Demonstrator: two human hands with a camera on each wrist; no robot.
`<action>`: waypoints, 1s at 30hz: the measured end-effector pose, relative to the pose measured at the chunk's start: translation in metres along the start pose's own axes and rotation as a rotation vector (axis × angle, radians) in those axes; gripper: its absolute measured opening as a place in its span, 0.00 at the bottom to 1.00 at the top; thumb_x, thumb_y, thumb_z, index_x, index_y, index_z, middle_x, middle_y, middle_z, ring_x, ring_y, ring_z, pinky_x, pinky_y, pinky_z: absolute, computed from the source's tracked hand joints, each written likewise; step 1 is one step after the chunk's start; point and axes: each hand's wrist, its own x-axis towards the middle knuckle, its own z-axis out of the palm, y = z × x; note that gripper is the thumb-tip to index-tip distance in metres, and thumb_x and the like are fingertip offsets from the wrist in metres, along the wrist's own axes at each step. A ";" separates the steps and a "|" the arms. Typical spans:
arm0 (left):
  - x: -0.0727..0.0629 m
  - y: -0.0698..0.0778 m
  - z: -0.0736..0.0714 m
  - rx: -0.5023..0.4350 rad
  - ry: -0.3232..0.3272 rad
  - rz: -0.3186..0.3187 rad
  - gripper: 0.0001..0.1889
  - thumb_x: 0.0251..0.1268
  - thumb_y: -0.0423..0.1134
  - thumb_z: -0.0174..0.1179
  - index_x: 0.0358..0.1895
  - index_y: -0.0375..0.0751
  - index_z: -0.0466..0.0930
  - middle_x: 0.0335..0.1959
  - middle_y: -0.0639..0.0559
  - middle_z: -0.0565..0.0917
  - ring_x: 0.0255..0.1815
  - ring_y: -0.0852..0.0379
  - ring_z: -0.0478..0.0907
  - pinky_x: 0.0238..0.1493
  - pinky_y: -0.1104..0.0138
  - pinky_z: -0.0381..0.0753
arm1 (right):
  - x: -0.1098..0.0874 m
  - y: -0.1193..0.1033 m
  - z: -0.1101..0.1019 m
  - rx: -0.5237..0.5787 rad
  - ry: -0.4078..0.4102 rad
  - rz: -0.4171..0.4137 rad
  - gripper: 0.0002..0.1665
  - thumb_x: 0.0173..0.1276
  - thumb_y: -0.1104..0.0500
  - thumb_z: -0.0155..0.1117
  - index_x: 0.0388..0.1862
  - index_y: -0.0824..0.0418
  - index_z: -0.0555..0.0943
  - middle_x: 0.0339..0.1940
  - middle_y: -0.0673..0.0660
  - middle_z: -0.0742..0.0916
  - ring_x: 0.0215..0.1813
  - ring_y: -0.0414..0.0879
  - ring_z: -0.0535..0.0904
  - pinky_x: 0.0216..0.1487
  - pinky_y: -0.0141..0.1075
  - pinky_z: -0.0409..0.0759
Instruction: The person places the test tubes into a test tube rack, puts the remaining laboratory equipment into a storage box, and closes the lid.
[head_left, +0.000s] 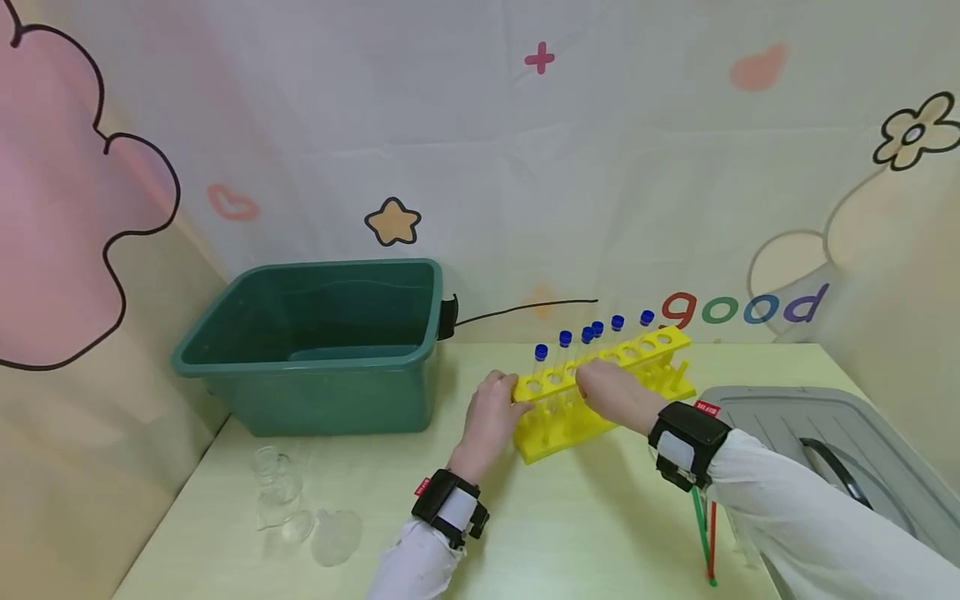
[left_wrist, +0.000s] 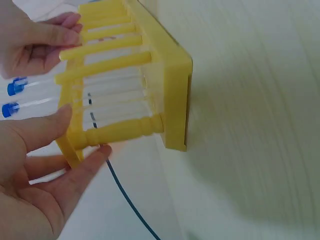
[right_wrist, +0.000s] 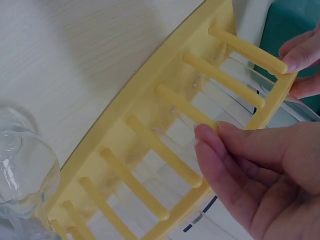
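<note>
A yellow test tube rack stands at an angle on the table, with several clear test tubes capped in blue upright in it. My left hand grips its left end. The left wrist view shows the thumb and fingers around the end post and top plate. My right hand is at the front edge of the top plate, left of its middle. In the right wrist view, the right thumb and fingertips pinch at the top plate beside a yellow peg.
A green bin stands back left. Clear glassware and a round clear disc lie front left. Right, a grey lid with a black handle, plus green and red sticks. Another glass vessel shows in the right wrist view.
</note>
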 end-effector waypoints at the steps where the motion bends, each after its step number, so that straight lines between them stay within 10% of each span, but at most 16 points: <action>1: -0.002 0.001 -0.001 0.018 -0.002 -0.008 0.26 0.51 0.38 0.66 0.54 0.31 0.73 0.45 0.43 0.73 0.38 0.53 0.74 0.41 0.68 0.75 | 0.003 0.000 0.001 -0.002 -0.012 0.006 0.10 0.56 0.66 0.65 0.37 0.69 0.78 0.28 0.58 0.80 0.26 0.48 0.71 0.31 0.36 0.71; 11: -0.018 0.023 -0.055 0.211 0.210 0.221 0.18 0.53 0.38 0.66 0.46 0.32 0.77 0.39 0.43 0.77 0.32 0.54 0.76 0.29 0.69 0.77 | 0.015 0.013 0.000 0.000 -0.073 0.099 0.16 0.58 0.69 0.63 0.45 0.72 0.75 0.34 0.62 0.81 0.28 0.49 0.73 0.33 0.37 0.73; 18: -0.017 0.003 -0.108 0.260 0.465 0.432 0.14 0.50 0.32 0.67 0.39 0.28 0.78 0.38 0.39 0.76 0.41 0.46 0.72 0.37 0.62 0.76 | 0.022 0.026 -0.001 0.023 -0.079 0.138 0.15 0.57 0.70 0.62 0.44 0.73 0.75 0.35 0.63 0.80 0.29 0.51 0.72 0.33 0.38 0.72; 30: -0.021 -0.045 -0.134 0.522 0.421 0.271 0.21 0.51 0.47 0.66 0.24 0.28 0.75 0.22 0.39 0.76 0.28 0.41 0.75 0.39 0.53 0.73 | 0.019 0.051 -0.009 0.058 -0.072 0.229 0.18 0.58 0.70 0.62 0.46 0.77 0.72 0.36 0.67 0.78 0.31 0.54 0.74 0.29 0.38 0.75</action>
